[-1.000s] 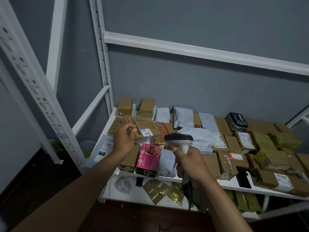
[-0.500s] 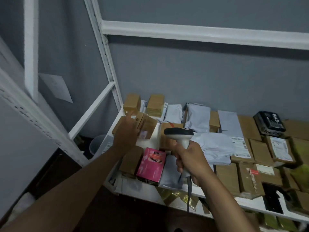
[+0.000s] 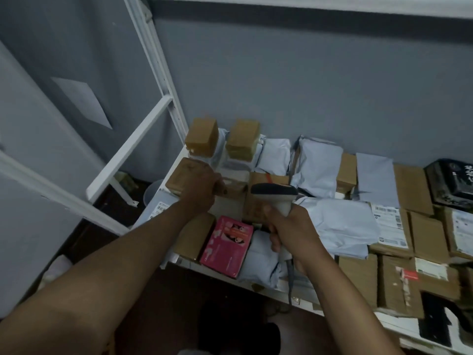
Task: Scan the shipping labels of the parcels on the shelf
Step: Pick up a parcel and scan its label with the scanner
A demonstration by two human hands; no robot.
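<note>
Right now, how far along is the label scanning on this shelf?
Done: nothing here shows which parcels are already scanned. In hand: the right hand grips the scanner, while the left hand holds a brown box at the shelf's left end. Left: at least the parcels to the right, such as the labelled parcel.

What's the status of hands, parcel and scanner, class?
Left hand grips brown parcel at shelf's left end. Right hand grips scanner, head near it. Label not visible.

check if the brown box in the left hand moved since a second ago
Yes. The left hand has turned the brown box label-down and shifted it left toward the shelf's corner, away from the pink box, which has stayed put.
</note>
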